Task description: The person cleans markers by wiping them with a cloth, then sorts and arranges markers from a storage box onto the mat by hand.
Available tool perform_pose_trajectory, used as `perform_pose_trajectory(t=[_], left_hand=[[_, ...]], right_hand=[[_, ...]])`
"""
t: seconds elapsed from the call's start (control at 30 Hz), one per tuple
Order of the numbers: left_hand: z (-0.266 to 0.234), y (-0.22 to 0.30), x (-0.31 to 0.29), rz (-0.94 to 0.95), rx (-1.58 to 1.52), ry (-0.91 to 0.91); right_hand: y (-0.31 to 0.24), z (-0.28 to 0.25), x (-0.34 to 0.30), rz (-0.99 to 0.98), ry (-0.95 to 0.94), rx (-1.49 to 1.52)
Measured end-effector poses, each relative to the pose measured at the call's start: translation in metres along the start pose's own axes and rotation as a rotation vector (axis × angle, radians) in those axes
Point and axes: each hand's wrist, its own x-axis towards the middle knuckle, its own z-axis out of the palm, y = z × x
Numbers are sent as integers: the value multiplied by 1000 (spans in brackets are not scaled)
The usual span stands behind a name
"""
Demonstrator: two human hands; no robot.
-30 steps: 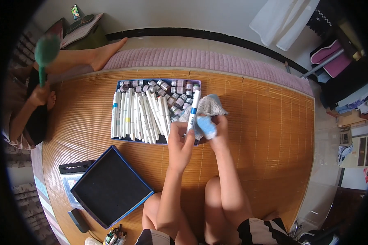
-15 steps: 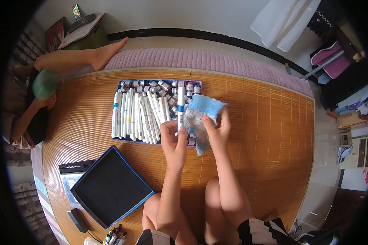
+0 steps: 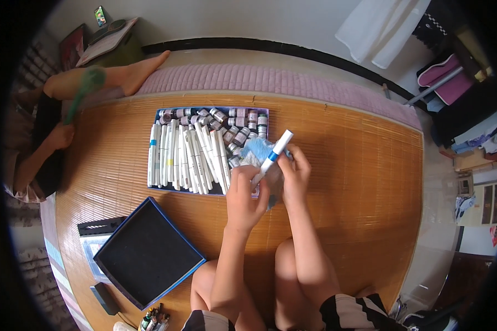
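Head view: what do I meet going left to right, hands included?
Green round-headed stick → row of slim white markers → bare left hand → white blue-banded marker → bare right hand → hanging white cloth

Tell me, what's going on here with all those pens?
A white marker with a blue band is in the grip of a person's left hand, tilted over an open box. The right hand is up by it, near a blue and white cloth; I can't tell whether that hand holds the cloth. Lots more pens and little jars lie in the box. Another person's hand holds something green.
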Motion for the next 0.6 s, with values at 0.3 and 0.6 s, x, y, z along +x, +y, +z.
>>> perform_pose_trajectory(t=[0.3,0.6], left_hand=[[4,-2,-2,-36,30,8],[3,-1,0,86,89,-6]], right_hand=[[-1,-6,1,143,-156,670],[-6,2,-1,93,-91,361]])
